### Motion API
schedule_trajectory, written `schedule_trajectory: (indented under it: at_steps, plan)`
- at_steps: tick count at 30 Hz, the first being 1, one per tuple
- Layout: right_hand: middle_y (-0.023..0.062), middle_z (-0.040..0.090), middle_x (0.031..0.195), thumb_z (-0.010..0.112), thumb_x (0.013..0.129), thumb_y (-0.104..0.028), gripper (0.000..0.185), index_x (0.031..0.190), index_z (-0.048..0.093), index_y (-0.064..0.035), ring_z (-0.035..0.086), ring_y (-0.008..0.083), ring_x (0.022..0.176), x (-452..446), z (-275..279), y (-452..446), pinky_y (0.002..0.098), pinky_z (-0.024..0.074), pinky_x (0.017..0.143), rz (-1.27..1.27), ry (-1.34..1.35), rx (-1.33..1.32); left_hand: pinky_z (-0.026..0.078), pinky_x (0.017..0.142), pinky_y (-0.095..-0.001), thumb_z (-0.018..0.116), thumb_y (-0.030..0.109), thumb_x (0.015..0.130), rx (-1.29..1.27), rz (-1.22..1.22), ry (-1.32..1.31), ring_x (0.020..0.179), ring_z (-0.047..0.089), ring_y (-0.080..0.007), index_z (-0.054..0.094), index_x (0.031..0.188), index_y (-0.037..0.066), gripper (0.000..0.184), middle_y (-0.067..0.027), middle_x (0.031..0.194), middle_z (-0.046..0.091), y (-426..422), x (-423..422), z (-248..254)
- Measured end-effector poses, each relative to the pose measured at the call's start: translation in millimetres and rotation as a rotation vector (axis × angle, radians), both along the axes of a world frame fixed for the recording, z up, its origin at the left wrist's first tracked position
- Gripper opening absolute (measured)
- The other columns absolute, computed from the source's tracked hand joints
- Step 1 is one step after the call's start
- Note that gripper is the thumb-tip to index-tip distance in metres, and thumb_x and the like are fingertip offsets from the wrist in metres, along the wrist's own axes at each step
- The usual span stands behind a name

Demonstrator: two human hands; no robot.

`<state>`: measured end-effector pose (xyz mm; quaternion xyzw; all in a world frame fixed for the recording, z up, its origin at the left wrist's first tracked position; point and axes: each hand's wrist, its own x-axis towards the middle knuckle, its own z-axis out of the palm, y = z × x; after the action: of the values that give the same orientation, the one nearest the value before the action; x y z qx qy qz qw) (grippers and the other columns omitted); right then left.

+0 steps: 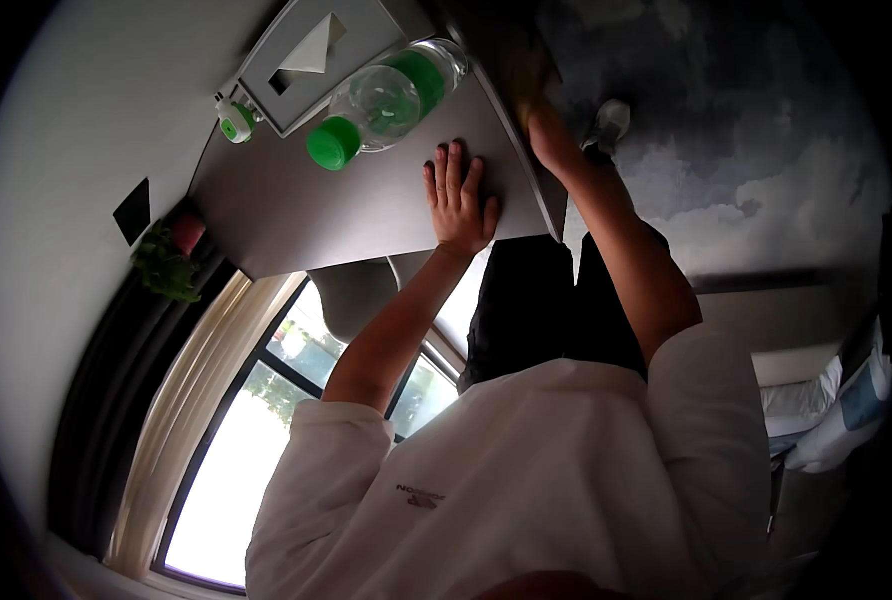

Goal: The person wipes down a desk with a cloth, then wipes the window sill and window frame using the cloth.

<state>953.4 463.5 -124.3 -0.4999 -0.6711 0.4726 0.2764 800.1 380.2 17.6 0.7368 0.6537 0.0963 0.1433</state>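
My left hand (458,205) lies flat, palm down, on the grey tabletop (316,210), fingers spread and nothing in it. Just beyond its fingertips a clear plastic bottle (381,105) with a green cap and green label lies on its side. My right hand (551,140) reaches down past the table's right edge, beside its dark side. Its fingers fade into shadow, near a dim yellowish-brown patch (534,85) that I cannot make out.
Behind the bottle is a grey tissue box (316,60) with a tissue sticking out. A green-and-white plug-in device (234,120) is beside it. A grey chair (356,300) stands under the table's near edge. A shoe (611,125) shows on the patterned floor at right.
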Motion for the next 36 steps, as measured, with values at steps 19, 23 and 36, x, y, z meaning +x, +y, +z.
schedule_trajectory:
  at_steps: [19, 23, 36]
  plan:
    - [0.0307, 0.05, 0.139, 0.038, 0.105, -0.017, 0.046, 0.147, 0.038, 0.0031, 0.051, 0.0425, 0.127, 40, -77, -110, 0.0436, 0.0408, 0.107, 0.011, 0.003, -0.498, 0.011, 0.12, -0.0634, 0.043, 0.035, 0.098, 0.01, -0.036, 0.016, 0.15, 0.021, -0.0498, 0.036, 0.15, 0.003, 0.061, -0.0281, 0.161, 0.026, 3, 2, 1]
    - [0.0345, 0.055, 0.128, 0.04, 0.101, -0.012, 0.04, 0.138, 0.045, 0.0043, 0.055, 0.0503, 0.115, 28, -78, -86, 0.0506, 0.0457, 0.099, -0.098, 0.041, -0.324, 0.01, 0.12, -0.0636, 0.043, 0.035, 0.097, 0.01, -0.042, 0.012, 0.15, 0.02, -0.0503, 0.036, 0.15, 0.004, 0.062, -0.0285, 0.161, 0.026, 4, 1, 0]
    - [0.0283, 0.062, 0.114, 0.046, 0.096, -0.012, 0.031, 0.121, 0.056, 0.0035, 0.062, 0.0442, 0.102, 20, -98, -89, 0.0496, 0.0504, 0.091, -0.136, -0.139, -0.272, 0.009, 0.12, -0.0633, 0.044, 0.035, 0.096, 0.007, -0.046, 0.016, 0.15, 0.019, -0.0501, 0.035, 0.151, 0.005, 0.063, -0.0276, 0.161, 0.025, 2, 1, -1]
